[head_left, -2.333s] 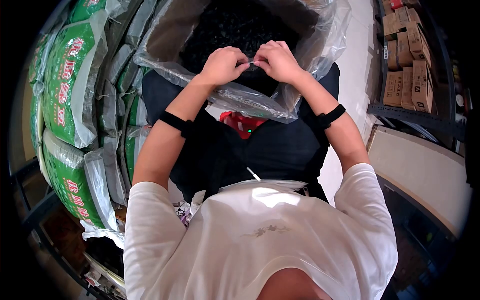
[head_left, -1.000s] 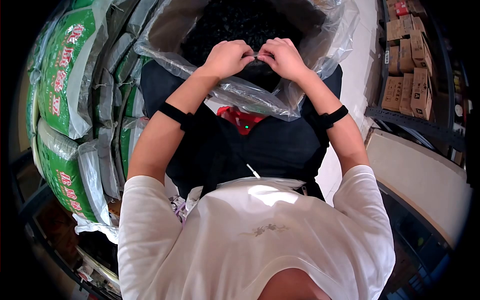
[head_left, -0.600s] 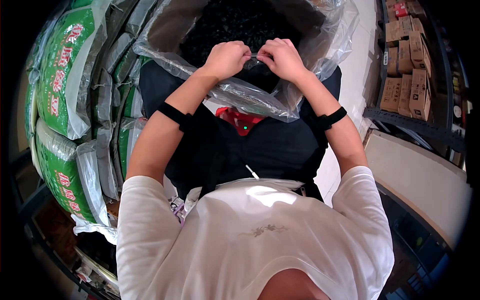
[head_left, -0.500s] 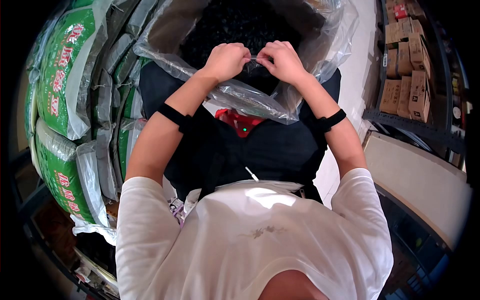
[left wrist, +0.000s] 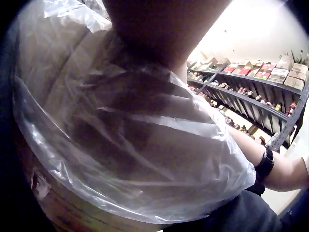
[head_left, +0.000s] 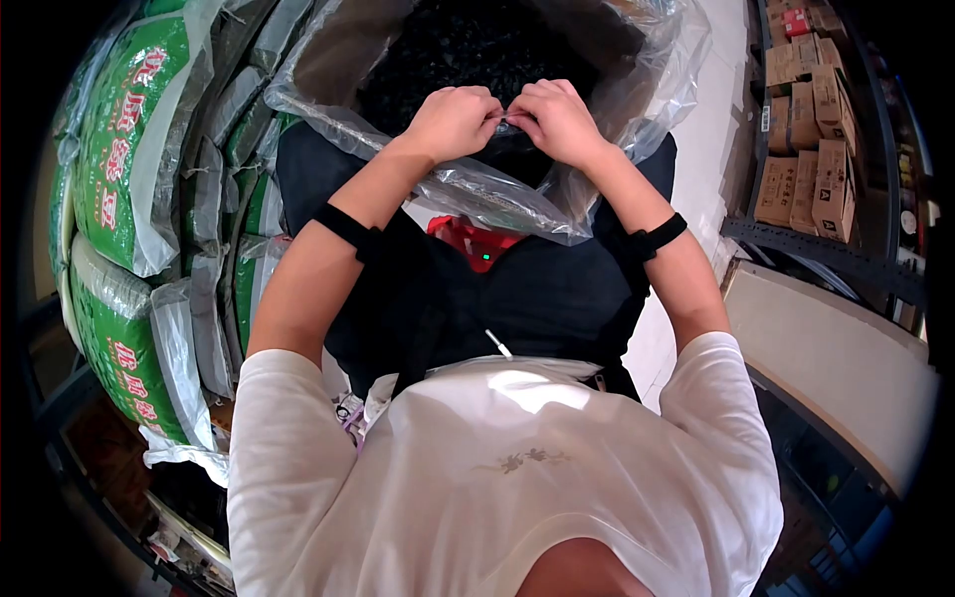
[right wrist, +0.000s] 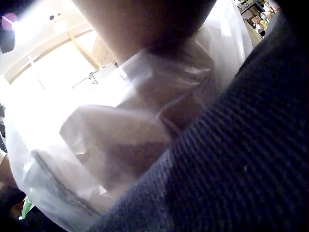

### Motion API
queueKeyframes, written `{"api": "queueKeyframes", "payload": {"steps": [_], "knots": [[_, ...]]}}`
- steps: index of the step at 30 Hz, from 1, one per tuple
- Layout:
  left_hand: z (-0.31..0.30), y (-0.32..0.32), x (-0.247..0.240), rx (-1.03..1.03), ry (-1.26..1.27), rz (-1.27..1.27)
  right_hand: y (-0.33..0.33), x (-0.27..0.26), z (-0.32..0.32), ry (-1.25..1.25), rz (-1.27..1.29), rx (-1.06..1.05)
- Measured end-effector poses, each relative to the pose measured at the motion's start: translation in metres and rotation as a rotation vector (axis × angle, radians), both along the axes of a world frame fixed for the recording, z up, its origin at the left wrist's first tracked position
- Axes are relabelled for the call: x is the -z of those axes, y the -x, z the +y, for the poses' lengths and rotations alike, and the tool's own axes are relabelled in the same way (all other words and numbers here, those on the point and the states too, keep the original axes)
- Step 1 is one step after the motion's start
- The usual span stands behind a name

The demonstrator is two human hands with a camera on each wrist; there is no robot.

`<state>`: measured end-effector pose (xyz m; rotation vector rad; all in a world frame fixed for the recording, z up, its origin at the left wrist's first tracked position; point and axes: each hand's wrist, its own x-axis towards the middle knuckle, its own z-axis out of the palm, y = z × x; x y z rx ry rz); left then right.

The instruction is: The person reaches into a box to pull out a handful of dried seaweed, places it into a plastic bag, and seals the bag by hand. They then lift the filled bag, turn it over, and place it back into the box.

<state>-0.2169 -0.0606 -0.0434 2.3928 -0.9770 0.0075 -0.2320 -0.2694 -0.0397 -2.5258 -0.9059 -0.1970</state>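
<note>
Over the near side of a plastic-lined carton, my left hand (head_left: pixel 453 121) and right hand (head_left: pixel 557 119) meet almost fingertip to fingertip. Between them they pinch a small clear plastic piece (head_left: pixel 505 116), mostly hidden by the fingers; I cannot tell its exact kind. Many small dark, shiny pieces (head_left: pixel 477 50) fill the carton (head_left: pixel 343 50) beneath. Its clear plastic liner (head_left: pixel 502 204) folds out over the near rim, below both wrists. In the left wrist view the forearm and liner (left wrist: pixel 145 145) hide the fingers; in the right wrist view the liner (right wrist: pixel 120 125) and dark cloth do.
Stacked green-and-white sacks (head_left: pixel 134 149) stand close on the left. On the right, a dark metal shelf (head_left: pixel 826 254) bears brown cardboard boxes (head_left: pixel 806 179). The carton stands between dark-trousered knees, with a red object (head_left: pixel 473 239) below its near edge.
Half a second ago the hands were slightly farther apart, with a short clear strip showing between them; now the fingertips are closer together. The carton and liner have hardly moved.
</note>
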Motion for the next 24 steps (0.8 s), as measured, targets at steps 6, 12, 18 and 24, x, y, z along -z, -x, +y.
{"api": "queueKeyframes", "payload": {"steps": [6,12,18,24], "knots": [[-0.001,0.002,-0.005,0.013,0.033,0.004,0.0,0.002,-0.001,-0.027,0.014,-0.021],[-0.002,-0.001,0.005,0.038,0.004,-0.037,0.001,0.001,0.0,-0.011,0.026,-0.012],[0.0,-0.002,0.004,0.023,-0.022,-0.029,0.001,0.001,0.003,0.003,0.023,-0.016],[-0.002,0.0,-0.003,-0.11,0.008,0.048,-0.002,0.004,-0.001,0.045,-0.082,0.065]]}}
